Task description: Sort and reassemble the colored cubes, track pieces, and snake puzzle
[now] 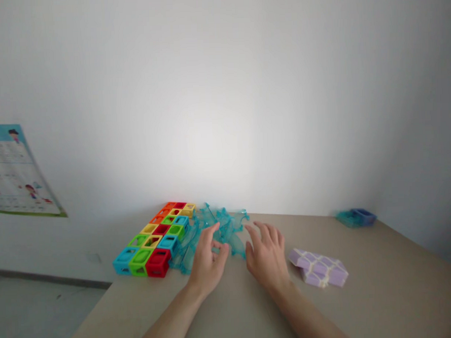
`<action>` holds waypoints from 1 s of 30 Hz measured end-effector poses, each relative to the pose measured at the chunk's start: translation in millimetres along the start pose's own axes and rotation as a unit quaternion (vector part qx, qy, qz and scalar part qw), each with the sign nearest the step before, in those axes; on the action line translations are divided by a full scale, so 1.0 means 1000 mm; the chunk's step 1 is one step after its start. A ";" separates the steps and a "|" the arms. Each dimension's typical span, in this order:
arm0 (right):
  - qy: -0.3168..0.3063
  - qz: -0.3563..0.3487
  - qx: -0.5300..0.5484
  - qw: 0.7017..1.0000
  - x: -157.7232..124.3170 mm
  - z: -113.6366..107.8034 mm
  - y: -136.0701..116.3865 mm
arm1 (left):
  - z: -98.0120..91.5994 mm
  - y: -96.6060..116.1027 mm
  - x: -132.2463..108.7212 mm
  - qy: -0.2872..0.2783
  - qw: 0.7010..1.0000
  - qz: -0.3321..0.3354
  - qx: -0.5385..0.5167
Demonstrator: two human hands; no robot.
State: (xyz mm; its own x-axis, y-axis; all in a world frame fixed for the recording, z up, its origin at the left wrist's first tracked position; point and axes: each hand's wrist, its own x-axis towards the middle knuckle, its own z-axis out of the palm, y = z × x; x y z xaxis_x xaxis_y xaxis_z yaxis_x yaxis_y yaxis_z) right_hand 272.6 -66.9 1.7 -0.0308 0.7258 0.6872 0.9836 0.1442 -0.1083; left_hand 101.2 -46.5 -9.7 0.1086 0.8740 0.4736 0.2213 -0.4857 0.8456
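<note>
Both hands hover over the near middle of the table with nothing in them. My left hand [209,258] has its thumb and fingers apart, in front of a heap of translucent teal pieces [191,241] that it partly hides. The pieces overlap, and their exact kind is hard to make out. My right hand [267,254] is spread with bent fingers, just right of the heap. Beside it on the right lies a purple box with a cream line pattern [323,268], its upper part askew over the lower.
Colourful hollow cubes [154,240] stand in rows along the table's left side. At the far right corner sit a blue container [364,217] and more teal material [348,219]. The table [385,281] meets a white wall [223,100]; a poster [22,171] hangs at left.
</note>
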 end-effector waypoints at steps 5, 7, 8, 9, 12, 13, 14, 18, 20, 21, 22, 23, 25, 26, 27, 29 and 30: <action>-0.144 0.152 -0.159 0.965 -0.025 -0.043 0.060 | -0.001 0.009 -0.001 0.008 0.999 0.046 0.026; -0.249 0.220 -0.129 0.934 -0.025 -0.054 0.078 | -0.001 0.010 -0.002 0.002 0.998 0.057 0.029; -0.275 0.235 -0.109 0.926 -0.024 -0.057 0.083 | -0.001 0.010 -0.003 -0.004 0.998 0.061 0.030; -0.287 0.238 -0.087 0.924 -0.022 -0.059 0.083 | 0.000 0.010 -0.004 -0.012 0.997 0.065 0.031; -0.254 0.204 0.019 0.945 -0.020 -0.054 0.065 | 0.002 0.009 -0.007 -0.054 0.995 0.074 0.032; -0.237 0.192 0.082 0.949 -0.021 -0.049 0.055 | 0.002 0.009 -0.008 -0.073 0.994 0.075 0.031; -0.220 0.191 0.147 0.945 -0.022 -0.044 0.044 | 0.003 0.010 -0.009 -0.094 0.992 0.075 0.029; -0.118 0.202 0.329 0.915 -0.032 -0.024 0.009 | 0.002 0.017 -0.011 -0.157 0.984 0.080 0.017; -0.077 0.223 0.407 0.882 -0.034 -0.019 0.002 | 0.002 0.020 -0.011 -0.149 0.986 0.080 0.000; -0.063 0.240 0.449 0.858 -0.034 -0.018 0.001 | 0.002 0.021 -0.011 -0.135 0.988 0.076 -0.009; -0.055 0.257 0.491 0.831 -0.034 -0.018 0.002 | 0.002 0.022 -0.012 -0.121 0.990 0.069 -0.018; -0.051 0.272 0.531 0.801 -0.033 -0.019 0.003 | 0.002 0.022 -0.012 -0.112 0.992 0.059 -0.027; -0.065 0.292 0.600 0.742 -0.032 -0.021 0.004 | 0.003 0.023 -0.013 -0.130 0.990 0.037 -0.043; -0.087 0.296 0.629 0.713 -0.032 -0.022 0.004 | 0.004 0.023 -0.013 -0.155 0.986 0.028 -0.053; -0.115 0.295 0.653 0.688 -0.032 -0.023 0.003 | 0.004 0.024 -0.014 -0.185 0.980 0.021 -0.064; -0.167 0.282 0.675 0.662 -0.033 -0.026 -0.001 | 0.005 0.026 -0.016 -0.227 0.970 0.008 -0.085; -0.180 0.266 0.671 0.669 -0.033 -0.027 -0.003 | 0.006 0.027 -0.016 -0.233 0.968 0.003 -0.093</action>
State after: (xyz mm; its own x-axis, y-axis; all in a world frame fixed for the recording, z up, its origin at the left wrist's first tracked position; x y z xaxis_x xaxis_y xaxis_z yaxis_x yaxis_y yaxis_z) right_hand 276.0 -109.6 -1.3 -0.0178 0.9943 0.1047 -0.1650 0.1004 -0.9812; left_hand 110.9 -73.7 3.9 0.5451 0.7609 0.3520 0.0452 -0.4459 0.8939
